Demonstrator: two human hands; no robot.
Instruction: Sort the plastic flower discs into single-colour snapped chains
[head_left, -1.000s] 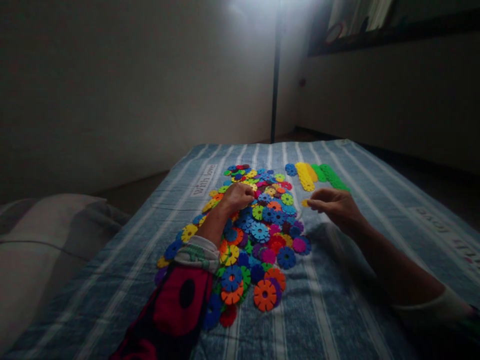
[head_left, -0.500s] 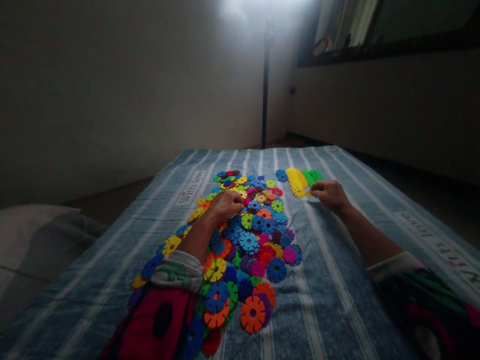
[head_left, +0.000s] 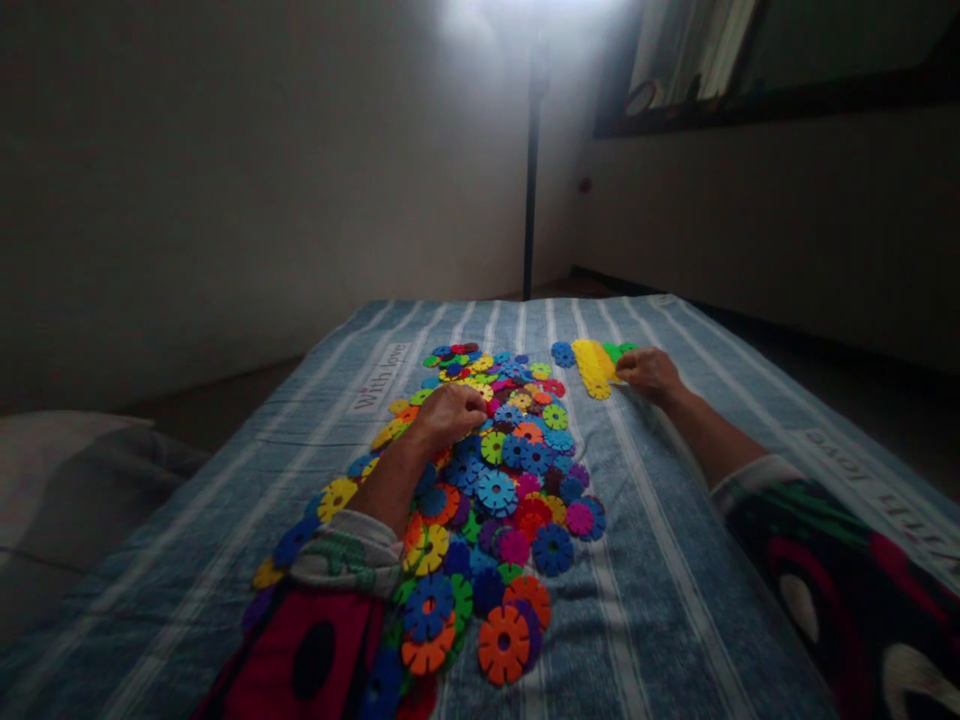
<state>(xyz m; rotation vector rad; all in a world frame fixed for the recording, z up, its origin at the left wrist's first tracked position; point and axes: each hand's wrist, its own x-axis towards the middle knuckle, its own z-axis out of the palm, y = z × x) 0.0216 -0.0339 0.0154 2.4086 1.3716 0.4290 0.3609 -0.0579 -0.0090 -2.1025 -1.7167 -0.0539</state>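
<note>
A heap of flat plastic flower-shaped discs [head_left: 487,480] in many colours lies on a blue striped bedspread [head_left: 675,560]. My left hand [head_left: 450,412] rests on the heap's far half with its fingers curled into the discs; what it grips is hidden. Far right, sorted rows lie side by side: yellow discs [head_left: 589,365], orange ones, green discs [head_left: 616,350], and a blue disc [head_left: 562,354] at the left end. My right hand [head_left: 649,372] is stretched out to these rows, fingers pinched at the orange and green discs, covering part of them.
A grey pillow [head_left: 67,480] lies at the left edge of the bed. Beyond the bed a dark lamp pole [head_left: 531,180] stands in the corner by the wall. A dark-framed ledge [head_left: 750,90] runs along the upper right. The room is dim.
My right hand carried a small yellow-orange disc from the heap's right side forward to the sorted rows. My left hand stayed on the heap. The view shifted slightly.
</note>
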